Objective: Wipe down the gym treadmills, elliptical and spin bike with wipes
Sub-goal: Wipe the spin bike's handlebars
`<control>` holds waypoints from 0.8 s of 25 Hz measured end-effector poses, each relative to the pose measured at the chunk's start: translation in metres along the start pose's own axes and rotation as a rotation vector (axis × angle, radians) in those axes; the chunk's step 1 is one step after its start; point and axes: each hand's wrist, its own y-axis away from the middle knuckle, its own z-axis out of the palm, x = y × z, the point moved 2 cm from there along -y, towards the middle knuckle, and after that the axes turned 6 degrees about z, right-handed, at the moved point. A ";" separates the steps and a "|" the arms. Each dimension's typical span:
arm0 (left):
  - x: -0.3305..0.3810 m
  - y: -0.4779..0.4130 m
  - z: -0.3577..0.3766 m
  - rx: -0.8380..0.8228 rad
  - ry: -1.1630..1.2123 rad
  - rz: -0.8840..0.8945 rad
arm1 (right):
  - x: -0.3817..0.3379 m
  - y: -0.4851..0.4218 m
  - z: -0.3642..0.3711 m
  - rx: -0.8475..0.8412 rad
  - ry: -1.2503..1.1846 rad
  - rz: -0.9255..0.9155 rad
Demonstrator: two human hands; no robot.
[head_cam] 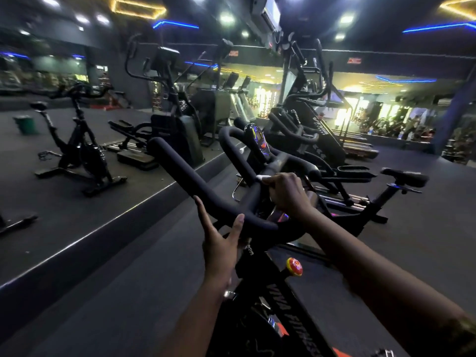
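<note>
White wipe (261, 177) shows just beyond the right hand's (286, 194) fingers, which clutch it against the handlebar (180, 173), while the left hand (221, 238) clasps the bend, probably steadying it.

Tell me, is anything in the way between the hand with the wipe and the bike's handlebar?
Nothing visible. The right hand holds the white wipe against the handlebar at its middle. The left hand holds the near bend of the same bar, so it covers that stretch if wiping goes that way.
</note>
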 end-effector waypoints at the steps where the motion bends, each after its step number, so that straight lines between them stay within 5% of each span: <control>1: -0.001 0.000 -0.001 0.003 0.021 0.000 | -0.003 0.007 -0.001 0.012 0.010 -0.032; 10: -0.005 -0.006 0.014 0.139 -0.045 0.011 | -0.010 0.050 -0.028 -0.107 -0.349 -0.506; 15: 0.003 -0.016 0.033 0.347 -0.159 0.034 | 0.028 -0.017 -0.010 -0.028 -0.141 -0.299; 20: 0.012 -0.022 0.065 0.626 -0.249 0.016 | 0.008 0.005 -0.002 -0.073 -0.040 -0.415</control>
